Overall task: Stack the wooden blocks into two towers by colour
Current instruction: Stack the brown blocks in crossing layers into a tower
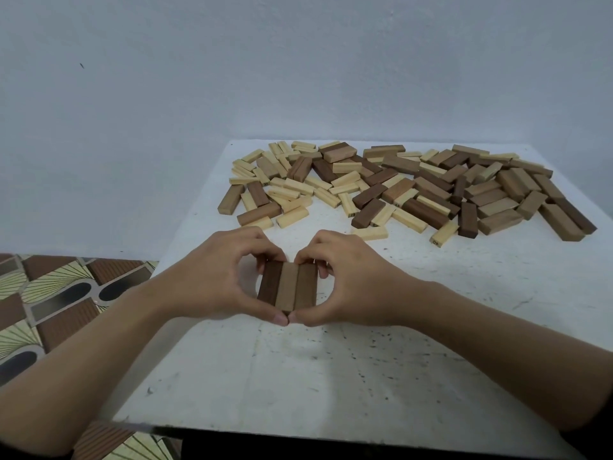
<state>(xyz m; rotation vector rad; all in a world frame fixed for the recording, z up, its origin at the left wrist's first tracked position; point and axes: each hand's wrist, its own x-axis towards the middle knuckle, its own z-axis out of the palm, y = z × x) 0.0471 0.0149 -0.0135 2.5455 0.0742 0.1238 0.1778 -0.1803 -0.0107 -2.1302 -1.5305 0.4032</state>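
Two bare forearms reach in from the near edge of a white, scuffed table [331, 376], meeting at its middle. The left hand [212, 277] and right hand [351, 280] curl toward each other, thumbs touching at the near end and fingertips [265, 250] pressing the far end of a row of three brown blocks [288, 288]. Each grip is closed on that row, the left on its left side, the right on its right side. The three blocks lie flat on the table, side by side and touching, long edges running near to far: a dark one on the left, a paler tan one in the middle, a mid-brown one on the right.

Beyond the hands, across the far half of the table, a loose pile of wooden blocks [398, 187] spreads from left to right. Pale cream blocks [292, 194] crowd the left part of the scatter, brown blocks [504, 194] dominate the right, and the two colours mix in the centre. No container appears on the table. A patterned tile floor [49, 300] shows at the near left, and a plain pale wall [298, 61] rises behind.
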